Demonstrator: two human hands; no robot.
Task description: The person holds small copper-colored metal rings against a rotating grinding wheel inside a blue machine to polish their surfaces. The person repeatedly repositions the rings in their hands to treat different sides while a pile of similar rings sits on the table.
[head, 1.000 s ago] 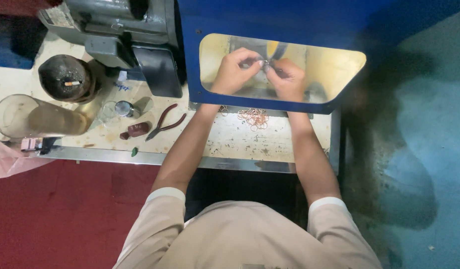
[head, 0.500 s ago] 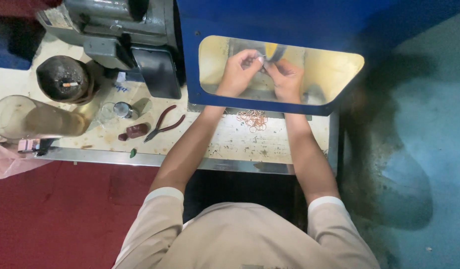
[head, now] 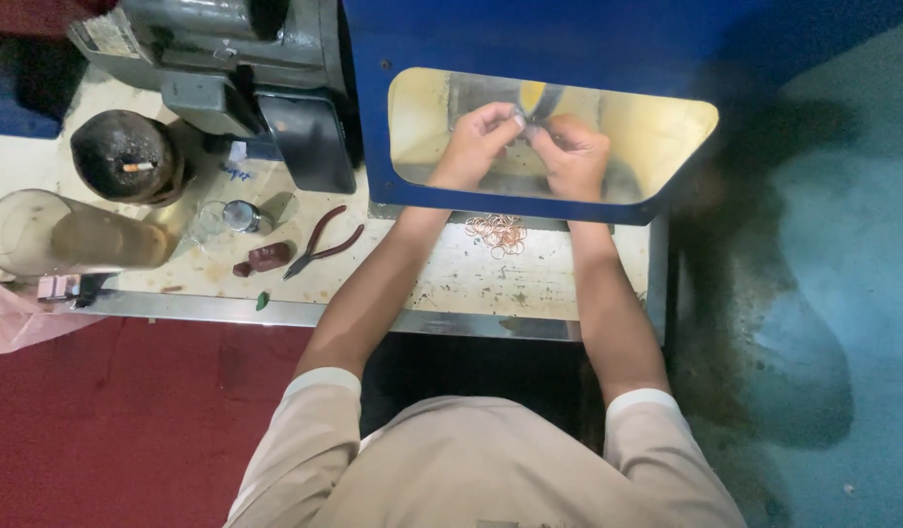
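At six o'clock the person's beige short sleeves frame both forearms. A loose heap of thin copper wire rings lies on the worn cream bench, seemingly unworked. Beyond, at twelve o'clock, the left hand and right hand pinch a tiny metal piece (too small to identify) inside the blue guard's rounded window, whose edges leave little room. Red-handled pliers lie at ten o'clock.

Both hands (fingertips together) inside blue hood

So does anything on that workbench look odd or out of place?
A cigarette lies on top of a dark round pot at the left. Small copper rings lie in a loose heap near the pliers. Nothing looks broken.
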